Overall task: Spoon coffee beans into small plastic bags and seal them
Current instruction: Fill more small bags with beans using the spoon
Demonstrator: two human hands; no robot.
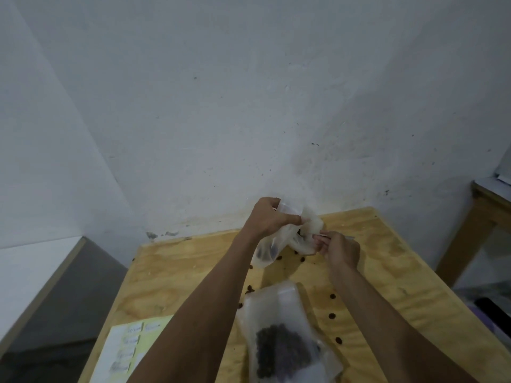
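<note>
Plywood table [387, 272]: our left hand [266, 217] pinches limp, slippery bag [272, 244] at rim; right hand [338, 248] grips spoon [318, 235] beside it.

Spoon [329, 235] bowl hidden, probably inside bag [279, 244].

We see two bare forearms reaching in from the bottom edge, with no sleeves over any part that shows. The left hand [265, 217] and the right hand [341, 248] are both uncovered. We can make out lean, long forearms and slim wrists; finer detail is blurred.
</note>
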